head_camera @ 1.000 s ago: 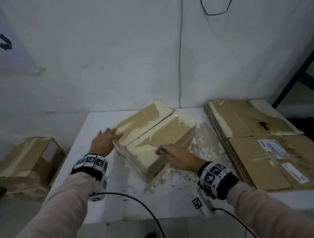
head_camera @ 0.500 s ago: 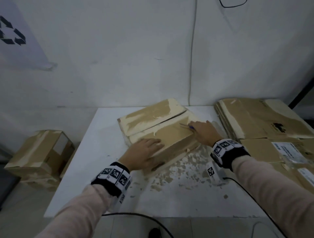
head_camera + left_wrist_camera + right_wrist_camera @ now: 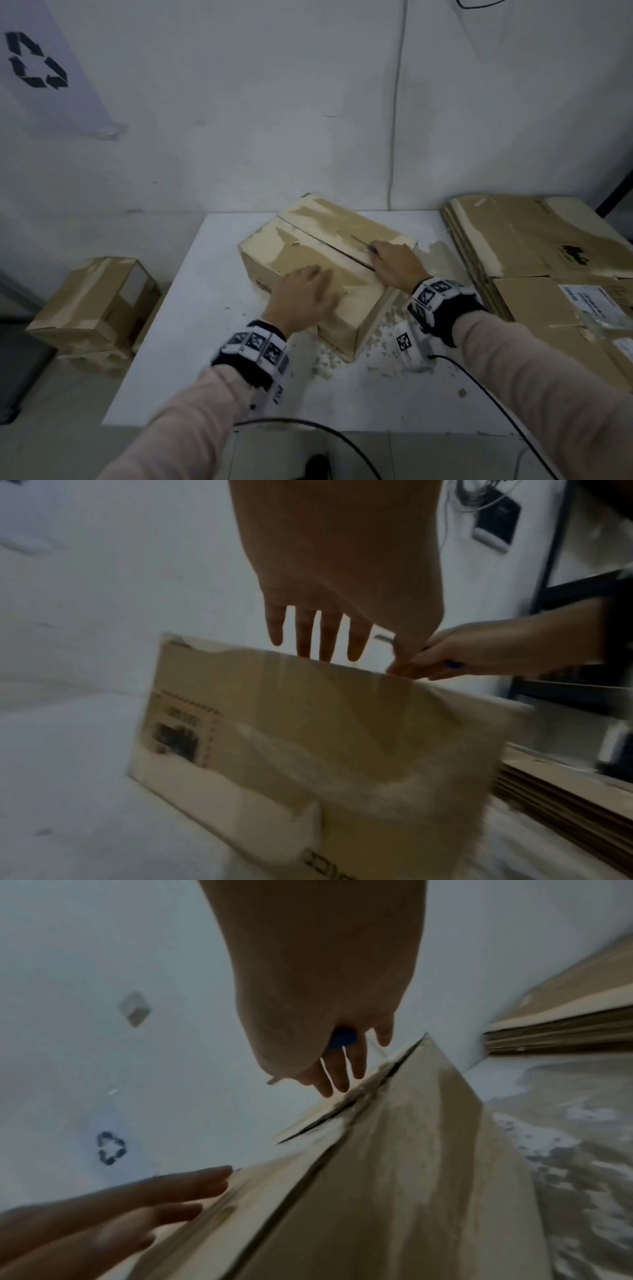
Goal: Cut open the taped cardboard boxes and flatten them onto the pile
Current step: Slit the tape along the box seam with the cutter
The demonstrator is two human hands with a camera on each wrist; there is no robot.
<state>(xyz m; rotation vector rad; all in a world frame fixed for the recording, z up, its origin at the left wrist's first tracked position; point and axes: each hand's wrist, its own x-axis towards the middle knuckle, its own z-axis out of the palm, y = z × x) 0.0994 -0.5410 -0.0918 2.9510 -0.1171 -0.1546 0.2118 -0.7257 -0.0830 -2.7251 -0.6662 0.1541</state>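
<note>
Cardboard box (image 3: pixel 329 260) sits mid-frame on the white table (image 3: pixel 205 308), turned at an angle, top flaps shut with a dark seam running along the middle — torn pale patches over its faces.

Far left of the head view: a recycling sign (image 3: pixel 36 61) on the wall, upper left; below it a second taped box (image 3: pixel 92 305) off the table's left edge, lower down.

Left hand (image 3: pixel 303 298) lies flat on the near top flap of the box, fingers straight and slightly spread, palm down, holding nothing. The left wrist view shows the same — fingers (image 3: pixel 322 634) extended with their tips at the box's top edge.

Right hand (image 3: pixel 397 265) rests on the box top at the seam, right of the left hand, fingers curled around a small blue-handled cutter (image 3: pixel 371 249). Its thin blade points up-left along the seam. In the right wrist view the blue handle (image 3: pixel 342 1039) shows tucked in the palm, fingertips touching the top edge.

Paper scraps (image 3: pixel 387 329) litter the table beside the box's right end.

Right side of frame: pile of flattened boxes (image 3: pixel 534 260) stacked on the table, near the box but not touching it, printed labels on the top sheet.
</note>
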